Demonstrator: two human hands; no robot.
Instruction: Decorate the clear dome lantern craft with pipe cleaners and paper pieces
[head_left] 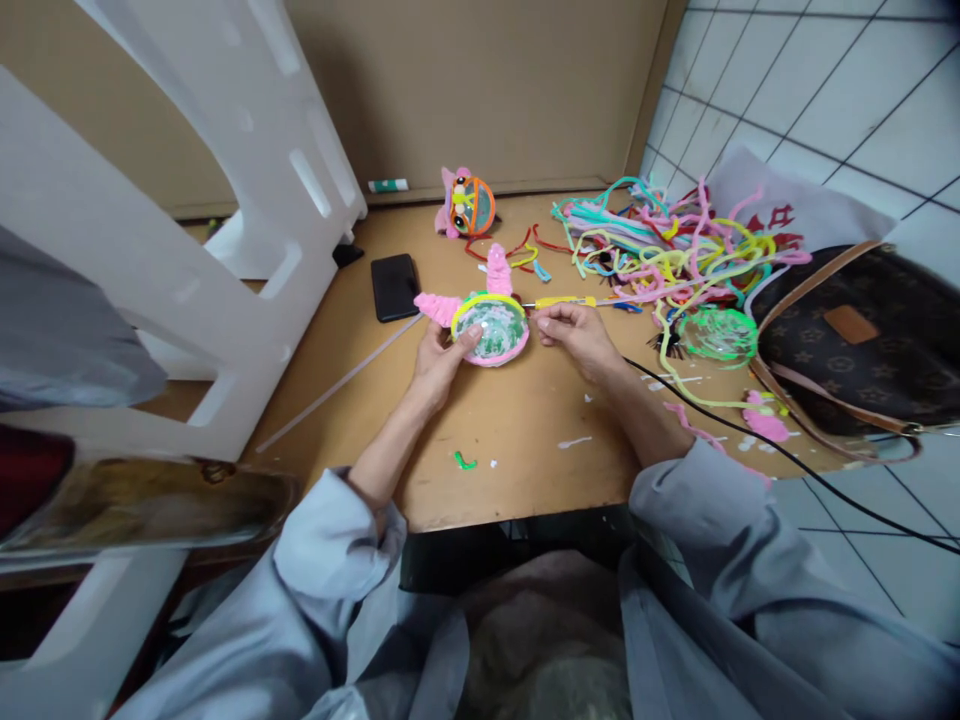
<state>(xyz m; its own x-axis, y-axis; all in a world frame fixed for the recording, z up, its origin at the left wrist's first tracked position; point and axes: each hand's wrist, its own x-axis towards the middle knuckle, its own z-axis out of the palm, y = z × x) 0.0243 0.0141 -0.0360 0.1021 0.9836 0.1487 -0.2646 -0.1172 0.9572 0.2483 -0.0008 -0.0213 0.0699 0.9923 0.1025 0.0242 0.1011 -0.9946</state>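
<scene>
The left hand (439, 362) grasps a round clear plastic craft piece with pink fuzzy ears (504, 335) above the tan wooden surface (525, 430), just right of the flat black rectangular object (395, 287). The right hand (574, 335), farther right of it, is bunched beside the piece; whether it pinches anything, I cannot tell. Well to the object's right lies a tangled heap of multicoloured fuzzy stems (675, 245)
</scene>
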